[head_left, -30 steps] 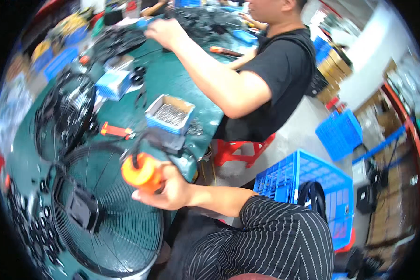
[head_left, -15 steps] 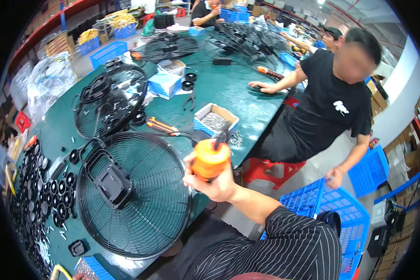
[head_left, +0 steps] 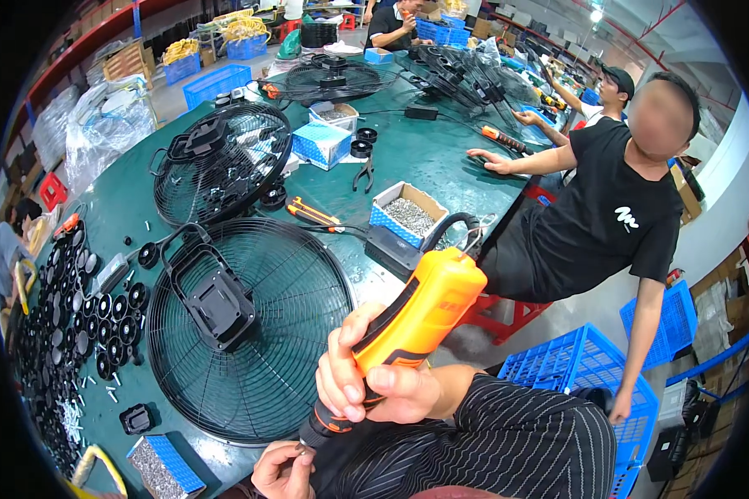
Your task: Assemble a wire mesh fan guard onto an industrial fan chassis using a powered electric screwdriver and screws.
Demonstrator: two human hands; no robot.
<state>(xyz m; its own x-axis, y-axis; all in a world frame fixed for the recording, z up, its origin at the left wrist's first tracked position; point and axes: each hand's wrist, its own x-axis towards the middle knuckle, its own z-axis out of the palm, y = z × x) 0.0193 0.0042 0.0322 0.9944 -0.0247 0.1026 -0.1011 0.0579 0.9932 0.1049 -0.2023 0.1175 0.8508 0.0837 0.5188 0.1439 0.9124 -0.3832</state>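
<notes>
My right hand point(head_left: 379, 387) is wrapped round an orange and black electric screwdriver point(head_left: 433, 299), tilted with its dark nose pointing down and left. At that nose, close to the lower edge, my left hand point(head_left: 283, 472) has its fingers pinched together; whatever sits between them is too small to make out. Just beyond both hands a round black wire fan guard point(head_left: 308, 316) lies on the green table point(head_left: 100, 208). On the guard is a black square housing point(head_left: 220, 309) with a bracket. A blue box of screws point(head_left: 166, 467) stands by the near table edge, left of my left hand.
Black round parts point(head_left: 108, 333) crowd the table's left side. Farther back are another fan guard point(head_left: 225, 162), an orange cutter point(head_left: 314, 214), pliers point(head_left: 364, 175) and a screw box point(head_left: 408, 212). A co-worker point(head_left: 607, 208) sits at right, near blue crates point(head_left: 549, 362).
The screwdriver has swung from upright-end view to a slant, and my right hand has come lower and nearer. My left hand has moved from beside the near screw box to the screwdriver's nose.
</notes>
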